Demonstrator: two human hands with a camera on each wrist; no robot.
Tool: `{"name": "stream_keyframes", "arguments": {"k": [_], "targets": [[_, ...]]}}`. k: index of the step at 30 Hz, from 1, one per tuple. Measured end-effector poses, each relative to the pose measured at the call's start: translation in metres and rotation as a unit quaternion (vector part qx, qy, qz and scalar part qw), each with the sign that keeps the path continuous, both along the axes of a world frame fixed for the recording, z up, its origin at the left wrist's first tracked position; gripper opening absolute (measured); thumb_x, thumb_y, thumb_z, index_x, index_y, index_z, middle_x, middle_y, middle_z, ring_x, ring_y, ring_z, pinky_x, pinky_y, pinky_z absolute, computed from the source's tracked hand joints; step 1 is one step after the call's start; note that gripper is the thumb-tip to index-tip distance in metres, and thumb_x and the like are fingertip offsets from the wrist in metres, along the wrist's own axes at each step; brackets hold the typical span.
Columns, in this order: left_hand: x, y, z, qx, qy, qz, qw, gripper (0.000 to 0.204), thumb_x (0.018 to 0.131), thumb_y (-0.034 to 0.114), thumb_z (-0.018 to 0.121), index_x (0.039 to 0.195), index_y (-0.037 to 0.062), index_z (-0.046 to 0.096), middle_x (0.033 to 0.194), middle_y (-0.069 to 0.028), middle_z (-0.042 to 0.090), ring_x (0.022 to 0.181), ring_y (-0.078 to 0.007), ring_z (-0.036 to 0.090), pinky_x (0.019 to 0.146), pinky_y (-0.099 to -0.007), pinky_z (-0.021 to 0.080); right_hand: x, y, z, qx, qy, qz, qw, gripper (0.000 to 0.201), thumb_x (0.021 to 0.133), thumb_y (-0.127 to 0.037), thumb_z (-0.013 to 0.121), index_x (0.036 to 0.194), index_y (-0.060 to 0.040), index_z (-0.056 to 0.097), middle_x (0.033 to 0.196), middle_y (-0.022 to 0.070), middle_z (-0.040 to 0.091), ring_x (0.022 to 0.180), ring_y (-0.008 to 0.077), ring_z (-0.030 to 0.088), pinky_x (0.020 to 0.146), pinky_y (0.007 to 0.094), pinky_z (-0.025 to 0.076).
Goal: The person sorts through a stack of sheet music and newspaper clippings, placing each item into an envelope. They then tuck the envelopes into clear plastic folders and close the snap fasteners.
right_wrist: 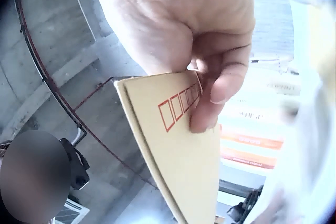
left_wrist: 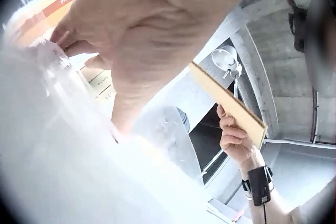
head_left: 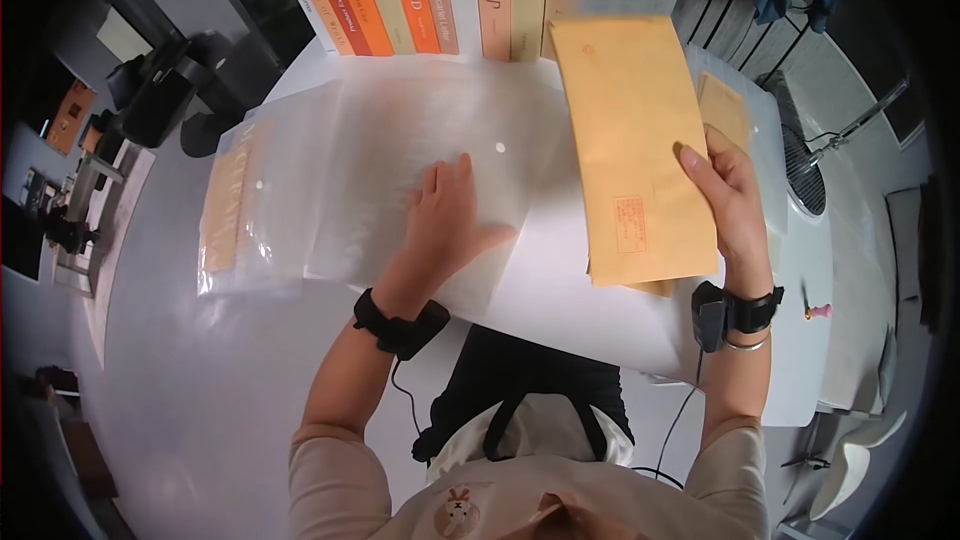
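The right hand [head_left: 732,198] grips a stack of yellow-brown envelopes [head_left: 640,140] by its right edge, thumb on the front face with its red print. In the right wrist view the fingers of that hand [right_wrist: 215,77] lie against the envelope side printed with red boxes [right_wrist: 173,129]. The left hand [head_left: 445,215] rests with spread fingers on a clear plastic bag [head_left: 370,160] lying flat on the white table. In the left wrist view the left hand [left_wrist: 142,40] is over bright, washed-out plastic, and the envelopes [left_wrist: 231,103] stand out beyond it in the right hand [left_wrist: 234,139].
At the left lies another clear bag [head_left: 285,230] with a brown item inside. A row of books [head_left: 430,0] stands along the back edge. To the right, behind the right hand, are a further bag with a yellow-brown item [head_left: 725,110] and a round dark mesh object [head_left: 803,170].
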State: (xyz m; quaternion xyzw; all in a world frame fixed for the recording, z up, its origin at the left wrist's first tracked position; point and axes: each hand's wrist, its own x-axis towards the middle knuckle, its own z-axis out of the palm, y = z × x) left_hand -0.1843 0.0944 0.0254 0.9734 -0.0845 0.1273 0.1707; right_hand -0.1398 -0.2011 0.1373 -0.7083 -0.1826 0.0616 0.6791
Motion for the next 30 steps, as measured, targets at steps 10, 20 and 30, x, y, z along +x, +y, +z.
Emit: {"name": "stream_keyframes", "arguments": {"k": [10,20,30], "targets": [[0.026,0.022,0.001,-0.309,0.097,0.037,0.945,0.079,0.065,0.014,0.079,0.132,-0.0041,0.042,0.11,-0.0173,0.056,0.074,-0.0238,0.06,0.07,-0.0323,0.051,-0.002,0.035,-0.006,0.023,0.017,0.061,0.998,0.027,0.094,-0.017,0.056,0.11,0.004,0.058,0.089,0.0025,0.066,0.078,0.0043,0.059,0.069,0.0194,0.045],[-0.012,-0.023,0.028,-0.223,0.164,-0.274,0.921,0.07,0.081,0.036,0.069,0.142,0.0218,0.037,0.144,-0.0111,0.04,0.136,-0.032,0.031,0.103,-0.0685,0.012,-0.008,0.057,0.002,0.076,0.064,0.071,0.992,0.03,0.094,-0.018,0.056,0.114,0.0043,0.056,0.095,0.0045,0.065,0.082,0.0066,0.059,0.074,0.0216,0.047],[-0.031,-0.015,0.021,-0.065,0.009,-0.087,0.994,0.044,0.075,0.015,0.069,0.116,0.0048,0.057,0.112,-0.0174,0.056,0.108,-0.0359,0.05,0.093,-0.0455,0.041,-0.007,0.021,-0.039,-0.135,0.154,0.089,0.975,0.032,0.09,-0.009,0.056,0.118,0.0063,0.054,0.105,0.0077,0.063,0.093,0.012,0.058,0.083,0.0264,0.046]]}}
